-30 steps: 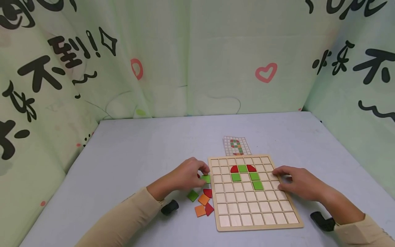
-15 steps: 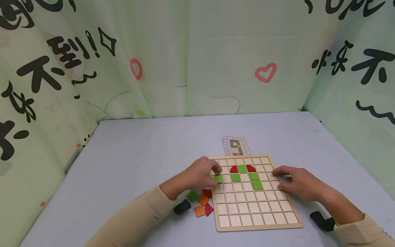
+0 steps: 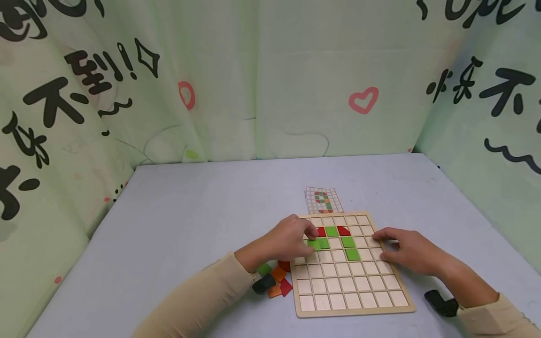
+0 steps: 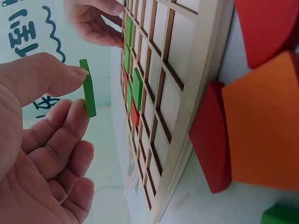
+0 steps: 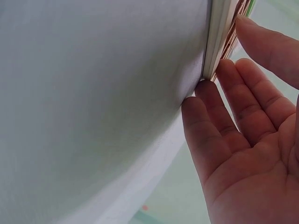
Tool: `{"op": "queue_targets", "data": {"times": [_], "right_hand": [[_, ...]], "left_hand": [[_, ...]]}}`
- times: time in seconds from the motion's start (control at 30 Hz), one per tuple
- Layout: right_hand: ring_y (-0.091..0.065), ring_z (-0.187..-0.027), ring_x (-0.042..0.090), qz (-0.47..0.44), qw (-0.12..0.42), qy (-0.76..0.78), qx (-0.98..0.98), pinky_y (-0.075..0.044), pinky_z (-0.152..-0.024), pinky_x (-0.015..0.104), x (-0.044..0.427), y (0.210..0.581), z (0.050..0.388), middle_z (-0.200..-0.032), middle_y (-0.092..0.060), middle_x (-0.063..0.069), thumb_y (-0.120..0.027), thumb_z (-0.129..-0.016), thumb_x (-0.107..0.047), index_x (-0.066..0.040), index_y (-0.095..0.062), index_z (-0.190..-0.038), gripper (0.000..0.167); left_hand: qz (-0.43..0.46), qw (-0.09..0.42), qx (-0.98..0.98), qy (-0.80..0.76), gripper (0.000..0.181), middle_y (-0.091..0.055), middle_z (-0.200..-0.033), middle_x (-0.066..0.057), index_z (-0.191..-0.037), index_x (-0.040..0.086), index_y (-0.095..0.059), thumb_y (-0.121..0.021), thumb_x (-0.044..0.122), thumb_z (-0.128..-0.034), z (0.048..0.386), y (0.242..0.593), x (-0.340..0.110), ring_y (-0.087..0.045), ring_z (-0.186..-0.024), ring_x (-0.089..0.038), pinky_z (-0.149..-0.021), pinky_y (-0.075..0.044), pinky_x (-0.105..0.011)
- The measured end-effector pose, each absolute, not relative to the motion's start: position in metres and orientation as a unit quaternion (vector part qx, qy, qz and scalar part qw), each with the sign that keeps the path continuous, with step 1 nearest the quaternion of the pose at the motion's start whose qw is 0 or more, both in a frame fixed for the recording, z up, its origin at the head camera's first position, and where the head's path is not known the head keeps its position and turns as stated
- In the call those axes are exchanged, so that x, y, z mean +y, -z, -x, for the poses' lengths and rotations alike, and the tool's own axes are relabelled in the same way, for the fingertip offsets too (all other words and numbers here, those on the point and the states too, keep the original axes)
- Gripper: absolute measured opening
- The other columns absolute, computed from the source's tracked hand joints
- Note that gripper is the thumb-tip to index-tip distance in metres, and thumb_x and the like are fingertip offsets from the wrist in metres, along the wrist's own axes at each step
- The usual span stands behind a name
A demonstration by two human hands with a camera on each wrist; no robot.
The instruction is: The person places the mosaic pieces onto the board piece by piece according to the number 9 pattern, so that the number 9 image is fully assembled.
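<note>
My left hand [image 3: 289, 238] pinches a green square tile [image 4: 89, 93] between thumb and fingers, held over the left part of the wooden grid board [image 3: 356, 311]. In the left wrist view the tile is on edge, apart from the board. Set in the grid are red rounded pieces [image 3: 343, 231] and several green squares [image 3: 352, 254]. My right hand [image 3: 409, 249] rests on the board's right edge. In the right wrist view its thumb [image 5: 261, 44] touches the top side and its fairly straight fingers [image 5: 243, 100] lie against the edge.
Left of the board lie loose orange tiles [image 3: 279, 273], red pieces [image 3: 285, 287] and a green tile [image 3: 264, 269], partly hidden by the left wrist's black device [image 3: 264, 284]. Behind the board is a printed pattern card [image 3: 314, 202], its lower edge against the board.
My left hand has carried the green tile rightward from beside the board to over the grid, near the green square under the left red piece. My right hand has stayed in place.
</note>
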State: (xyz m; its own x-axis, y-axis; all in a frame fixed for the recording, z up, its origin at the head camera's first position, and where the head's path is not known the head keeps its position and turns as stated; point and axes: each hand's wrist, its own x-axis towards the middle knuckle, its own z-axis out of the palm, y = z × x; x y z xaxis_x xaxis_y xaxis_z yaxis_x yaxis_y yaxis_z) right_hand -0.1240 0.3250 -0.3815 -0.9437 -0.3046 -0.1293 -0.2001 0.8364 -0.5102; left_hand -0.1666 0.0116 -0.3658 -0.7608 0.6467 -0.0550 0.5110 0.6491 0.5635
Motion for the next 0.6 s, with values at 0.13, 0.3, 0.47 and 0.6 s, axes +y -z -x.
{"op": "queue_targets", "data": {"times": [0.13,0.3,0.47,0.6], "right_hand": [[-0.060,-0.113,0.042,0.132,0.103,0.251,0.953,-0.049,-0.092,0.054,0.325,0.381,0.124,-0.127,-0.061,0.022,-0.076,-0.086,-0.019,-0.002,-0.063,-0.125,0.044],[-0.059,-0.114,0.042,0.131,0.104,0.252,0.953,-0.049,-0.092,0.053,0.325,0.382,0.124,-0.126,-0.061,0.022,-0.076,-0.086,-0.019,-0.001,-0.063,-0.124,0.044],[-0.059,-0.114,0.041,0.130,0.104,0.255,0.953,-0.049,-0.092,0.053,0.325,0.382,0.124,-0.125,-0.062,0.021,-0.077,-0.086,-0.018,-0.002,-0.064,-0.123,0.043],[-0.060,-0.113,0.041,0.133,0.102,0.252,0.953,-0.049,-0.092,0.054,0.325,0.382,0.125,-0.125,-0.062,0.021,-0.077,-0.086,-0.018,-0.002,-0.064,-0.123,0.043]], "left_hand": [[-0.327,0.129,0.897,-0.267,0.023,-0.067,-0.093,0.011,-0.108,0.011,-0.071,-0.077,0.018,-0.0868,0.166,0.366,0.017,-0.049,-0.096,-0.009,-0.080,-0.044,-0.019],[-0.338,0.130,0.895,-0.260,0.025,-0.068,-0.094,0.011,-0.110,0.010,-0.071,-0.077,0.018,-0.0866,0.164,0.366,0.023,-0.049,-0.096,-0.008,-0.081,-0.044,-0.019],[-0.348,0.122,0.893,-0.259,0.025,-0.068,-0.092,0.011,-0.108,0.010,-0.070,-0.077,0.016,-0.0847,0.163,0.367,0.027,-0.048,-0.091,-0.007,-0.079,-0.042,-0.018],[-0.353,0.121,0.889,-0.264,0.025,-0.068,-0.092,0.011,-0.109,0.009,-0.071,-0.076,0.015,-0.0845,0.163,0.369,0.033,-0.049,-0.092,-0.006,-0.077,-0.043,-0.016]]}}
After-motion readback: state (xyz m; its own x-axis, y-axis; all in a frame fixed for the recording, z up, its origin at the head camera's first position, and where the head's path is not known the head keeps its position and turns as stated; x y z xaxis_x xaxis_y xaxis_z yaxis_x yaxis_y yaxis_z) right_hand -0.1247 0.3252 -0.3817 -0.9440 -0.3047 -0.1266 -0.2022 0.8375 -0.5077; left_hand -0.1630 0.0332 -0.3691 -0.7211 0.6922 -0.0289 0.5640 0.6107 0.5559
